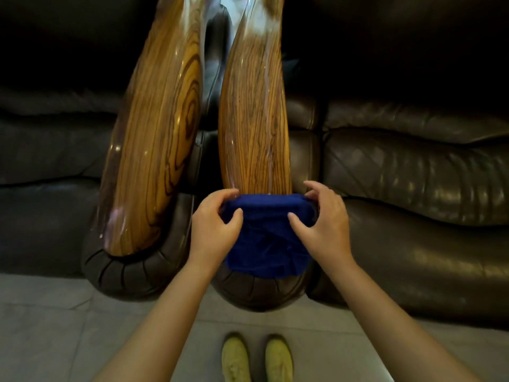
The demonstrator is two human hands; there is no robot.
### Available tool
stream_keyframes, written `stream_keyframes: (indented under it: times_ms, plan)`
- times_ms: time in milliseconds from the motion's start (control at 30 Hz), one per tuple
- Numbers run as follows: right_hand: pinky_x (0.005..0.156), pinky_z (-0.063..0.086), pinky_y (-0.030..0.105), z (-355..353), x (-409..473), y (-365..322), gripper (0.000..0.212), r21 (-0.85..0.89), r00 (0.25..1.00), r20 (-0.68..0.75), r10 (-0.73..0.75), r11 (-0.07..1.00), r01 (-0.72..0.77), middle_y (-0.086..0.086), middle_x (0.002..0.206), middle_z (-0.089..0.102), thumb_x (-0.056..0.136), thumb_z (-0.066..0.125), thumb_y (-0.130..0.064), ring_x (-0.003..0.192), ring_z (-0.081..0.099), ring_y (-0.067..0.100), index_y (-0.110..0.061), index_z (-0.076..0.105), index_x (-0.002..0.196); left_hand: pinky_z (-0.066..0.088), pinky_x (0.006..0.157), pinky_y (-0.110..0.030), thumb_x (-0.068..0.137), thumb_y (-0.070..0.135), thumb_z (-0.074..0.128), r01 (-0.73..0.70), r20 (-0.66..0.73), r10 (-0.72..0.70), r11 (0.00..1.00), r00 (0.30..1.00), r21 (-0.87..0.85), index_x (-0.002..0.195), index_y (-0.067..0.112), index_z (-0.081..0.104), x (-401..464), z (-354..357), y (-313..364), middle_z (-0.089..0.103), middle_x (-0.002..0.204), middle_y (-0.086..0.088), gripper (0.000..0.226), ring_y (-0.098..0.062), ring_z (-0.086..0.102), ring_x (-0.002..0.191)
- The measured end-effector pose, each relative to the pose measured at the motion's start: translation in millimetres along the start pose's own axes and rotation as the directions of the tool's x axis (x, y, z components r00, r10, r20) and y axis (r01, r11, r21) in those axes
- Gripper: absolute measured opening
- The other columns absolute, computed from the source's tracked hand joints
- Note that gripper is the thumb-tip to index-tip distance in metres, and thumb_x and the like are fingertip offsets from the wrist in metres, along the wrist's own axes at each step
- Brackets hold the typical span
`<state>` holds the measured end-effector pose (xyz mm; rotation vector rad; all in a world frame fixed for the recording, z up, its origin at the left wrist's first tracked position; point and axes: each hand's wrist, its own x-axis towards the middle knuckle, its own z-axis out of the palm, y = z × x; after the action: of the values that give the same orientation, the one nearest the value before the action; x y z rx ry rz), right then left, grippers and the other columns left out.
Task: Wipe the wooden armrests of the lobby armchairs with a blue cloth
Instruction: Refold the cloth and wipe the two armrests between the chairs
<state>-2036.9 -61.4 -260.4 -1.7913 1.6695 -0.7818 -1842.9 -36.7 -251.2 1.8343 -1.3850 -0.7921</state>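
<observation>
Two glossy wooden armrests run away from me side by side: the left armrest [154, 139] and the right armrest [254, 119]. A dark blue cloth [265, 238] is draped over the near end of the right armrest, hiding its tip. My left hand [216, 227] pinches the cloth's left edge between thumb and fingers. My right hand [321, 224] holds the cloth's right edge, thumb on top and fingers curled over the far corner. A wet streak shines along the right armrest above the cloth.
Dark brown leather armchairs flank the armrests, with a seat cushion [418, 172] at the right and another [46, 150] at the left. Pale floor tiles [55, 334] lie below. My two yellow-green shoes [257, 359] stand just in front of the chair.
</observation>
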Motion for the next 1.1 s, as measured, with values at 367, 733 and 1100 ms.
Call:
stream_keyframes:
  times_ms: [367,733,1100]
  plan:
    - [0.116,0.005,0.052,73.8,-6.5,7.0,0.053,-0.286,0.999,0.000,-0.043,0.957,0.041,-0.002,0.155,-0.004,0.095,0.020,-0.042,0.144,-0.009,0.020,-0.033,0.006,0.145,-0.004,0.117,-0.047,0.094,0.037,0.018,-0.122,0.011,0.127,0.921,0.992,0.369,0.142,0.030,-0.013,7.6,66.5,-28.1,-0.019,0.153,0.002,0.058,-0.011,-0.020,0.141]
    - [0.104,0.034,0.040,84.4,38.0,12.1,0.053,-0.366,0.986,-0.064,-0.155,0.923,0.121,0.006,0.154,0.008,0.096,0.022,-0.045,0.144,0.008,0.027,-0.026,0.016,0.145,0.010,0.115,-0.048,0.095,0.030,0.028,-0.082,-0.149,0.143,0.931,0.979,0.354,0.143,0.022,-0.006,42.0,75.9,-23.0,-0.006,0.152,-0.005,0.059,-0.020,-0.007,0.142]
    - [0.103,0.035,0.036,73.7,127.6,-18.1,0.053,-0.376,0.985,-0.069,-0.155,0.919,0.119,0.010,0.155,0.015,0.096,0.022,-0.043,0.143,0.009,0.025,-0.020,0.021,0.145,0.007,0.116,-0.043,0.095,0.033,0.024,-0.082,-0.085,0.137,0.878,0.987,0.472,0.144,0.015,-0.005,130.2,57.8,12.1,-0.012,0.153,-0.003,0.059,-0.018,-0.010,0.143]
